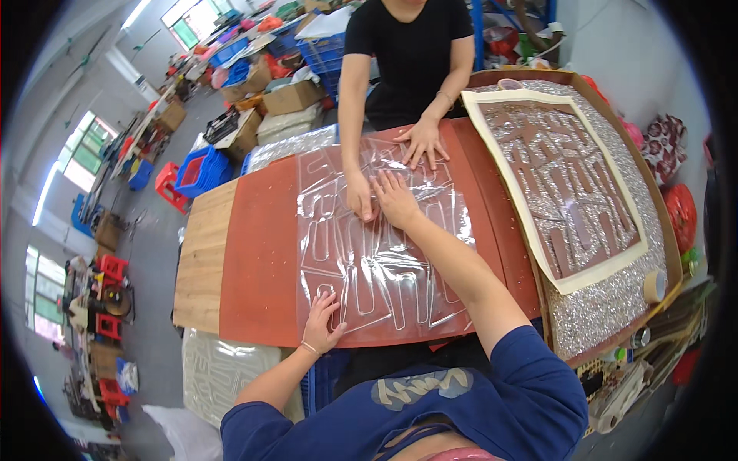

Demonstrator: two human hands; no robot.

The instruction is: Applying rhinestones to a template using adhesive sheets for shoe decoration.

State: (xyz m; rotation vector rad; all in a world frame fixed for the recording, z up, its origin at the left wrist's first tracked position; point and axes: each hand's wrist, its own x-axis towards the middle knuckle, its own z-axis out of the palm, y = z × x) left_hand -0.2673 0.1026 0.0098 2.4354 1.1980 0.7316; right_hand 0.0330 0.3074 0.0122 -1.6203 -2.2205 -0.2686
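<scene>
A clear plastic sheet (369, 246) with raised outlines of long rounded shapes lies on a red-brown mat (260, 253). My left hand (323, 324) rests on its near left corner, fingers spread. Toward the far middle, my right hand (396, 201) lies flat on the sheet with its fingers stretched out. Across the table stands a person in a black shirt (407, 58). One of that person's hands (358, 196) presses the sheet just left of my right hand; their other hand (424, 143) is spread flat near the far edge.
To the right, a cream-bordered panel with cut-out shapes (547, 271) lies on glittery silver material (588, 323) in a shallow box, beside a tape roll (654, 286). Wooden board (204, 257) extends left of the mat. Blue crates (204, 170) and red stools (171, 187) stand on the floor.
</scene>
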